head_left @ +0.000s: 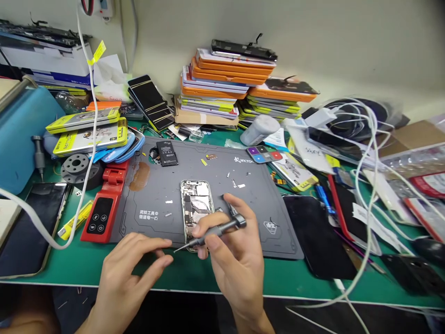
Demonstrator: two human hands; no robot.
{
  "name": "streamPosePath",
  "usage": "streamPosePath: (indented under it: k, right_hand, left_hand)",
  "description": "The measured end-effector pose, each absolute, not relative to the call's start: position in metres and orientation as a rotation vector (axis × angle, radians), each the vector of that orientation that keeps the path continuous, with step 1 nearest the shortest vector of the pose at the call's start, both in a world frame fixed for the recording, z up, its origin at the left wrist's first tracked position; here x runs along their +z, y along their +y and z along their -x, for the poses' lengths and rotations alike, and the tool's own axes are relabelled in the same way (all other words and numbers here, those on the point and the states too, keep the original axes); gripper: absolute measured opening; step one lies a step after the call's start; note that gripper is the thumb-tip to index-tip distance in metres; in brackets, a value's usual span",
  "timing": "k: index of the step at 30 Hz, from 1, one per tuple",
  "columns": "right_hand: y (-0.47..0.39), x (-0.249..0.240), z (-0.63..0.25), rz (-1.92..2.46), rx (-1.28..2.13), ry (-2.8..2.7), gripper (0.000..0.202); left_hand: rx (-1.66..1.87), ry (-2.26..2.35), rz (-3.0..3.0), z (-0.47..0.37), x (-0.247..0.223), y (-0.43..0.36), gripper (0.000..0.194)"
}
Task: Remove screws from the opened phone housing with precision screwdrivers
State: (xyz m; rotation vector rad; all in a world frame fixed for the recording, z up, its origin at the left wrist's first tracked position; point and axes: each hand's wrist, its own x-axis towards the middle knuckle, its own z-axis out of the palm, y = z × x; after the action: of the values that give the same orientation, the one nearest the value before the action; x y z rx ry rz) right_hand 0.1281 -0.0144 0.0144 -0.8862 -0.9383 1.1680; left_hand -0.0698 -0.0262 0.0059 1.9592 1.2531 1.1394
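I hold the slim dark-grey metal screwdriver [219,230] in my curled right hand [238,250]; my left hand [127,266], fingers parted, seems empty; steady tip control matters.

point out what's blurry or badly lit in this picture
Head view, far right: the black coil looks smeared; head view, centre: the opened phone and the screwdriver in the right hand are fairly sharp, the phone's smallest parts too fine to tell; head view, top: the wall darkens at the right corner.
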Motion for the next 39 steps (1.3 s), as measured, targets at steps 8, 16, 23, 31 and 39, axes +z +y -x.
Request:
streamPosePath:
  k: [8,16,23,31,39]
  right_hand:
    - [-0.0158,0.0153,-0.1281,0.902,1.301,-0.949,0.048]
    - [-0.0153,0.0134,-0.1312,0.879,1.372,-0.977,0.048]
    - [-0.0150,0.0140,-0.1322,0.858,1.401,-0.962,0.048]
    - [-0.0163,0.0130,-0.1332,0.893,1.390,-0.964,0.051]
    - [-0.0150,0.0133,-0.1327,0.886,1.367,-0.989,0.050]
  left_hand:
    - [1.168,1.166,-1.895,0.0715,0.0111,-0.0202,0.008]
    - [1.213,1.184,-1.863,0.0707,0.0125,-0.0215,0.007]
    - [1.189,1.180,-1.845,0.0707,0.0125,-0.0219,0.011]
    - [1.150,1.156,-1.850,0.0730,0.0107,-0.0232,0.018]
    - [1.127,1.138,-1.842,0.0758,0.0077,-0.0245,0.018]
